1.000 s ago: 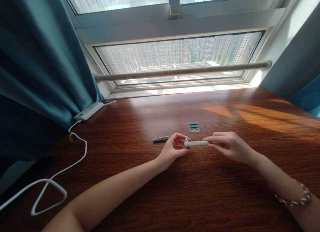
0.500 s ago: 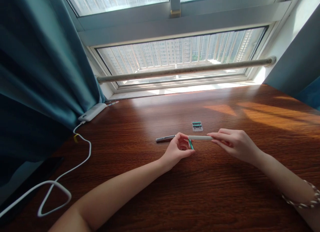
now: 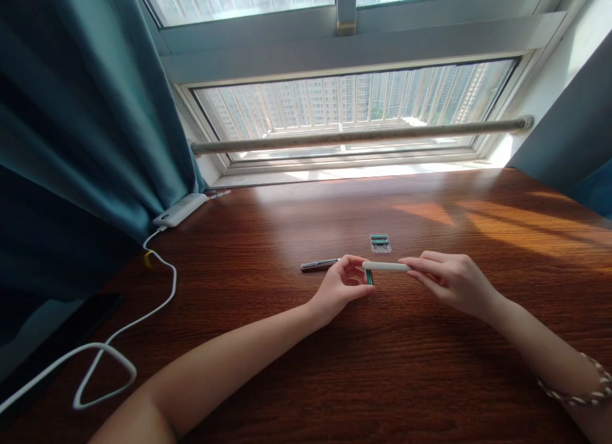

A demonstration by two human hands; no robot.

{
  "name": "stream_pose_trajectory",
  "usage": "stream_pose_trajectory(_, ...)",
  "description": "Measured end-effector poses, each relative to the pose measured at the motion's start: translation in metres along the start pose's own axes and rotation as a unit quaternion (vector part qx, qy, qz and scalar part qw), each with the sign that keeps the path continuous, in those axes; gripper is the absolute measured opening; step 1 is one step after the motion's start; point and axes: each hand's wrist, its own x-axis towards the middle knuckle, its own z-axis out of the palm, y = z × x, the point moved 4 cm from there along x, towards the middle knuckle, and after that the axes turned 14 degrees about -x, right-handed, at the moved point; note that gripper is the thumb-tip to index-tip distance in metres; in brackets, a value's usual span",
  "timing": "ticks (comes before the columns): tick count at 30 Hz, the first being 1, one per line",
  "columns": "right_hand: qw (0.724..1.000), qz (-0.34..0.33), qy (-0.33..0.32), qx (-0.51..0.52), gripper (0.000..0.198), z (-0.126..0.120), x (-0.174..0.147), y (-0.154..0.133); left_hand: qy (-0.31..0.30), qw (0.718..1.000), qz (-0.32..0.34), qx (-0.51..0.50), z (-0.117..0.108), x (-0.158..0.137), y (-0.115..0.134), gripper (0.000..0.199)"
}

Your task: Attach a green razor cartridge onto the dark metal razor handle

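Between the thumb and fingers of my left hand (image 3: 337,286), a razor blade cartridge (image 3: 369,277) with a green strip is held on edge. My right hand (image 3: 449,281) pinches one end of a white, pen-like stick (image 3: 385,266). The stick's other end lies over the top of the cartridge by my left fingertips; whether they touch, I cannot tell. Behind my left hand lies a slim silver and black razor handle (image 3: 318,265), its right end hidden by the fingers. Just beyond the stick, a clear plastic case (image 3: 380,247) holds green-striped cartridges.
A white power-bank-like box (image 3: 180,210) sits at the far left of the brown wooden table (image 3: 382,367), with a white cable (image 3: 173,285) running toward the near left. A blue curtain (image 3: 105,100) hangs beside it. A window with a horizontal rail (image 3: 363,137) stands behind.
The view has shifted slightly. The stick's left end has moved a little over the cartridge, which now looks more upright. Both hands keep their grips.
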Motion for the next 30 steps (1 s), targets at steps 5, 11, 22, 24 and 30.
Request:
stream_pose_trajectory(5, 0.999, 0.037, 0.022, -0.007, 0.027, -0.0016, -0.0008, 0.0034, -0.002, 1.0, 0.003, -0.009, 0.0009, 0.0003, 0.0002, 0.038)
stream_pose_trajectory(11, 0.999, 0.032, 0.015, -0.003, 0.026, -0.0017, -0.0015, 0.0023, 0.006, 1.0, 0.001, -0.024, -0.0004, 0.0009, -0.0018, 0.04)
stream_pose_trajectory(22, 0.998, 0.057, 0.017, 0.0, 0.027, 0.0005, -0.0005, 0.0039, 0.012, 0.999, 0.005, -0.035, -0.0008, 0.0005, 0.0006, 0.041)
stream_pose_trajectory(24, 0.997, 0.071, 0.028, 0.004, 0.027, -0.0007, -0.0005, 0.0054, 0.005, 0.999, 0.013, -0.033, 0.0, 0.0006, 0.0021, 0.04)
stream_pose_trajectory(30, 0.999, 0.01, 0.025, 0.042, 0.026, -0.0031, -0.0014, -0.0005, 0.023, 0.997, 0.023, -0.067, -0.003, 0.0022, 0.0001, 0.04)
